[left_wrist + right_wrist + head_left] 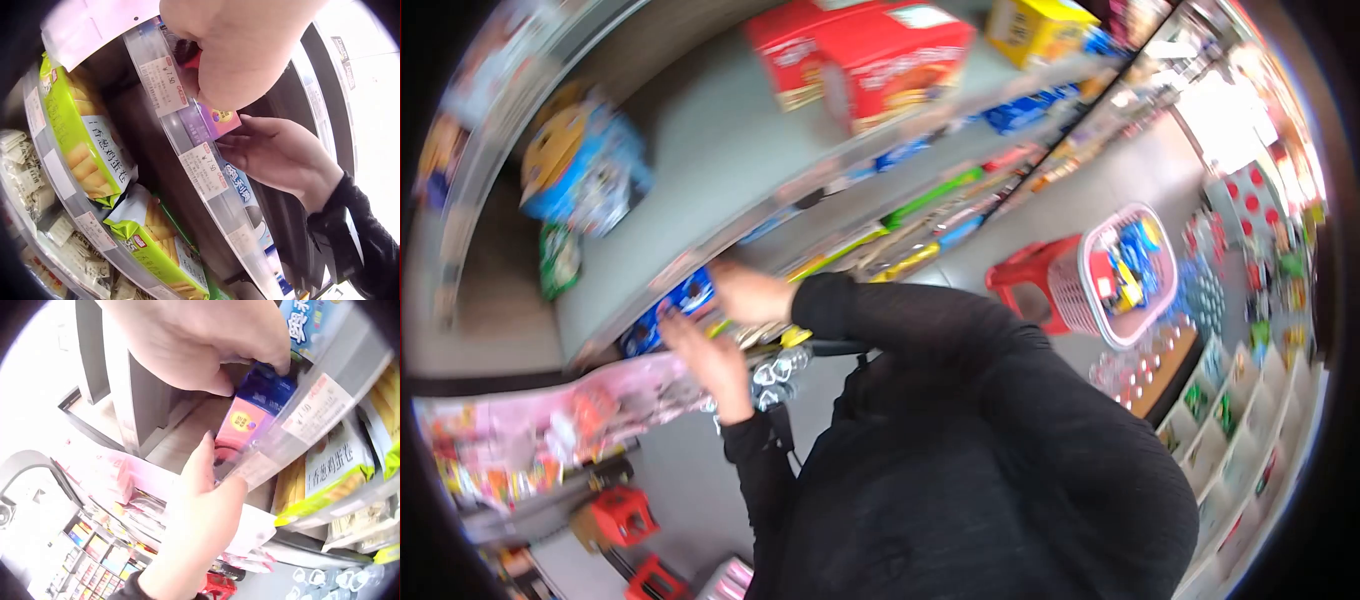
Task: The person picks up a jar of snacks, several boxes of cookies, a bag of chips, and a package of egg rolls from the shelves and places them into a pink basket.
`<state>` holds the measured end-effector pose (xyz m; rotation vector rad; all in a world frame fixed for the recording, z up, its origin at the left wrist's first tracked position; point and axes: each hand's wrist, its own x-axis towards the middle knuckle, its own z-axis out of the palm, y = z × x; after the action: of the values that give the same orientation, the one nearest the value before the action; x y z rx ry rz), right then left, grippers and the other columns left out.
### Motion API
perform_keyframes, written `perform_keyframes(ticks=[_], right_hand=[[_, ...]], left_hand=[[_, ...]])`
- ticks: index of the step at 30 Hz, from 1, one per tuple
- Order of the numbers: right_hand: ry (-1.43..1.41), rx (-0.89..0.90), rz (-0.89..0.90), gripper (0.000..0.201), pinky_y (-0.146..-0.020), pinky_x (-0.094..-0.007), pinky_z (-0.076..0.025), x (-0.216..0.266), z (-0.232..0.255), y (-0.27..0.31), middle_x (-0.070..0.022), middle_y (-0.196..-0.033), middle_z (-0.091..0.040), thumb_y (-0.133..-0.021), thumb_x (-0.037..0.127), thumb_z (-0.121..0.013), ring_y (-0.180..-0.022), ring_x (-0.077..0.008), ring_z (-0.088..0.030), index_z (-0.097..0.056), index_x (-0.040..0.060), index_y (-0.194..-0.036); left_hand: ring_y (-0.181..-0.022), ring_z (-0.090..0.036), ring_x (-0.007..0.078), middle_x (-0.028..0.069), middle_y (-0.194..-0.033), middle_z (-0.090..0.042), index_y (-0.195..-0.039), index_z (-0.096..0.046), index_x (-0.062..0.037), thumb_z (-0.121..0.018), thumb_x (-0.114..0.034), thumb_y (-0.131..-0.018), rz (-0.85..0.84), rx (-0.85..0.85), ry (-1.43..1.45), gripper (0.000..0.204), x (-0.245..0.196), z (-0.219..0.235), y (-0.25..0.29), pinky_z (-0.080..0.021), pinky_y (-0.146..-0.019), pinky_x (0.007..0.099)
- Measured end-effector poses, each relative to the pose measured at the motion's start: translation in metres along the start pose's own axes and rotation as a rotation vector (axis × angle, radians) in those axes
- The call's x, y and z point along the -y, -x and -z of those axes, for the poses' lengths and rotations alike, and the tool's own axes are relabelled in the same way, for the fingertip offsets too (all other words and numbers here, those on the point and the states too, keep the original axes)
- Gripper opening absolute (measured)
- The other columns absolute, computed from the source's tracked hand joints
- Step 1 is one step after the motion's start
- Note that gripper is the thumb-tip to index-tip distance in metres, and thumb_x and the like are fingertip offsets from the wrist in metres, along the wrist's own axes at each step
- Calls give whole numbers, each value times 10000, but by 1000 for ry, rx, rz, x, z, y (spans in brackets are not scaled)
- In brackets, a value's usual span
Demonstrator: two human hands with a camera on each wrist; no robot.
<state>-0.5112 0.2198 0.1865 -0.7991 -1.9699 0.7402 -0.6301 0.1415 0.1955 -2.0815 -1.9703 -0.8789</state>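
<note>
Both hands are at a low shelf holding a pink, purple and dark blue cookie box (247,415) just behind the clear price rail. My left hand (206,506) has its thumb and fingers around the pink end, as the right wrist view shows. At the dark blue end, my right hand (200,344) pinches with thumb and fingertips. In the left wrist view the left hand (244,44) covers part of the box, and the right hand (287,156) reaches in from the other side. A light blue cookie box (247,197) lies beside it in the row.
Green egg-roll packs (94,137) fill the neighbouring shelf. Red boxes (895,65) and a blue bag (590,165) stand on the shelf above. Behind the right arm, a pink basket (1090,290) with goods sits on a red stool (1030,285). Pink sheeting (560,410) hangs beside the left hand.
</note>
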Motion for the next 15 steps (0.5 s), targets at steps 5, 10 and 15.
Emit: perform_keyframes(ticks=[5,10,15], right_hand=[[-187,95,-175,518,-946,-410,-369,8,36,15,-342,-1173,-433,-787,75,-494,-1119,-425,-435,-317,-157,-1215],[-302,64,-312,544,-951,-381,-365,7,132,104,-286,-1179,-468,-841,170,-533,-1136,-370,-447,-323,-103,-1263],[-135,-229,-682,372,-854,-345,-451,-4,231,238,-184,-1059,-575,-816,121,-553,-1000,-261,-563,-490,-23,-1153]], left_hand=[[-1304,-202,415,264,-1382,-269,-1355,-228,58,-415,60,-666,-143,-45,66,714,-21,0,-2,-147,-1079,464],[-1185,-414,358,224,-1258,-445,-1260,-402,38,-384,59,-749,-282,138,408,512,-92,-14,-5,-310,-993,418],[-1030,-540,317,171,-1091,-570,-1085,-561,15,-423,67,-755,-536,560,607,362,-176,-52,-4,-415,-891,365]])
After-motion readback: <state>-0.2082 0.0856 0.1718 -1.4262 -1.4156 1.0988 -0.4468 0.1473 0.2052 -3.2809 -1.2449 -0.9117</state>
